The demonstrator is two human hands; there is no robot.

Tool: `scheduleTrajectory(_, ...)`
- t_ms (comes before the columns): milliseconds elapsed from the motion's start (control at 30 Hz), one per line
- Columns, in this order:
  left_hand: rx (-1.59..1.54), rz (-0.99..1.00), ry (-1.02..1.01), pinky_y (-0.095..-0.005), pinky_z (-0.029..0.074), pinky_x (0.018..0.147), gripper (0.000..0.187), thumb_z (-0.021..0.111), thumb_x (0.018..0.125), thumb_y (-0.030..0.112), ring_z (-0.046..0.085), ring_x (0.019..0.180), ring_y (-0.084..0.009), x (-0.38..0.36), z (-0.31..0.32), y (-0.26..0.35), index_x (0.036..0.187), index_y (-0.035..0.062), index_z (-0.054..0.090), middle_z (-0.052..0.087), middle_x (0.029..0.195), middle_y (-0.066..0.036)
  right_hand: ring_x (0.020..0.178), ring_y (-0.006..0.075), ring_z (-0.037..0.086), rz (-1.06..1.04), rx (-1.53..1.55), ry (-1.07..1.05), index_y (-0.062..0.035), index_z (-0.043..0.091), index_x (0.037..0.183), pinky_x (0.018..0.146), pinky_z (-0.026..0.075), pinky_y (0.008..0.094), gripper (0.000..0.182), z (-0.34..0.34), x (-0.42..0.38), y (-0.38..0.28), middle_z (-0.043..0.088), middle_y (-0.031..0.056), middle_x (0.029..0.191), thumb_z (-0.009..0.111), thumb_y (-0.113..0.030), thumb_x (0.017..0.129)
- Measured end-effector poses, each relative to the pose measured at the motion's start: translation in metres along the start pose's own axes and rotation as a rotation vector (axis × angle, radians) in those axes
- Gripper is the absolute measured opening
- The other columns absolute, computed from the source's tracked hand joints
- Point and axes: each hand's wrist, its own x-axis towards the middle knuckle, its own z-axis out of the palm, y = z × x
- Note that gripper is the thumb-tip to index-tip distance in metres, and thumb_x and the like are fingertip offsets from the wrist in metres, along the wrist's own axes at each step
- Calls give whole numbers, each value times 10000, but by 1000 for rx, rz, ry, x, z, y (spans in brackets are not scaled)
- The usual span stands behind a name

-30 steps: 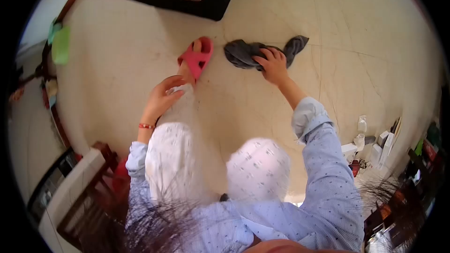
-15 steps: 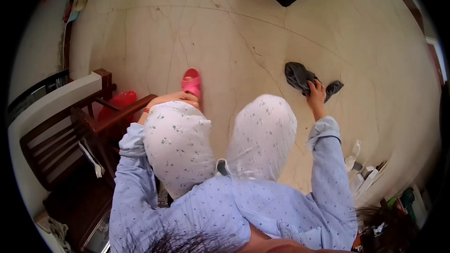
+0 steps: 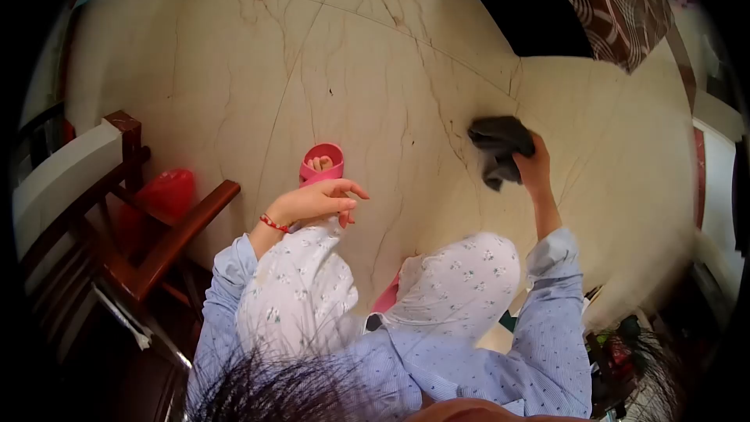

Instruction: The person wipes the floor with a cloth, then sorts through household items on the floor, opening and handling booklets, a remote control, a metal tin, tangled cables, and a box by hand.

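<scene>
Dark grey cloth [image 3: 500, 141]; pink slipper [image 3: 331, 158]; white trousers [image 3: 301, 285] are patterned with small flowers; blue shirt [image 3: 551, 328] is dotted; floor [image 3: 219, 70] is veined beige.

Right hand [image 3: 534, 166] — fingers partly hidden.

Chair [image 3: 190, 238] left — cloth [image 3: 500, 137] right — floor [image 3: 394, 207] between

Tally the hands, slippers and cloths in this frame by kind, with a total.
Hands: 2 (left hand, right hand)
Slippers: 2 (front slipper; rear slipper, partly hidden)
Cloths: 1 (dark cloth, in the right hand)
Total: 5
</scene>
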Motion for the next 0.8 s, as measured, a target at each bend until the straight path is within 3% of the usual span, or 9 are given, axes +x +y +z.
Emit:
scheduleTrajectory(167, -32, 51, 8, -236, 429, 678, 322, 471, 819, 134, 553, 752, -109, 0, -16, -4, 1113, 7, 445, 530, 746, -47, 998, 274, 506, -366, -169, -47, -30, 481, 1107, 844, 396, 311, 519, 18, 135, -62, 535, 157, 1036, 592, -39, 600)
scheduleTrajectory(200, -32, 75, 2, -236, 429, 678, 322, 471, 819, 134, 553, 752, -109, -7, -16, -10, 1113, 7, 445, 530, 746, -47, 1011, 267, 499, -415, -275, -17, -40, 471, 1126, 849, 401, 314, 540, 21, 154, -104, 526, 146, 1064, 607, -48, 604)
scheduleTrajectory(300, -156, 105, 42, -215, 427, 638, 319, 495, 829, 163, 536, 706, -94, -14, -17, -22, 1110, 17, 453, 538, 770, -40, 1067, 291, 440, -778, -337, -102, -155, 478, 1142, 866, 392, 357, 571, 64, 263, -136, 463, 113, 1157, 652, -133, 599)
scheduleTrajectory(367, -214, 119, 79, -205, 432, 584, 340, 480, 786, 84, 546, 698, -90, -18, -13, -23, 1113, 1, 442, 545, 753, -51, 1112, 250, 403, -832, -459, -184, -149, 422, 1197, 886, 377, 361, 568, 114, 368, -81, 416, 108, 1213, 636, -164, 670)
scheduleTrajectory(433, -212, 114, 86, -205, 430, 573, 345, 479, 775, 71, 548, 692, -88, -18, -16, -26, 1111, 3, 445, 549, 741, -47, 1161, 339, 295, -108, -697, 40, -202, 322, 1269, 965, 290, 381, 714, 143, 284, -186, 273, 142, 1298, 637, -254, 631)
scheduleTrajectory(500, -213, 100, 81, -205, 429, 561, 351, 478, 763, 59, 549, 685, -87, -27, -16, -31, 1109, 5, 447, 553, 729, -43, 1115, 338, 341, -230, -685, 77, -196, 433, 1185, 936, 316, 398, 611, 155, 290, -172, 357, 139, 1234, 645, -241, 614)
scheduleTrajectory(633, -325, 162, 146, -189, 409, 520, 359, 487, 728, 30, 553, 667, -76, -23, -13, -34, 1086, 20, 466, 549, 688, -23, 1074, 320, 397, -640, -759, -72, -183, 464, 1134, 874, 372, 403, 584, 180, 231, -151, 477, 147, 1116, 650, -202, 581)
scheduleTrajectory(700, -269, 162, 198, -172, 398, 515, 338, 490, 732, 43, 545, 638, -64, -24, -6, -28, 1069, 23, 480, 543, 678, -13, 1058, 316, 409, -785, -755, -40, -301, 473, 1119, 825, 413, 433, 603, 181, 212, -118, 430, 51, 1181, 682, -155, 572)
scheduleTrajectory(800, -277, 171, 258, -157, 374, 494, 297, 493, 740, 58, 541, 624, -46, -27, -1, -24, 1035, 28, 499, 528, 653, 6, 1050, 320, 400, -908, -661, -162, -265, 526, 1033, 814, 378, 438, 578, 161, 133, -79, 425, 57, 1166, 696, -104, 505)
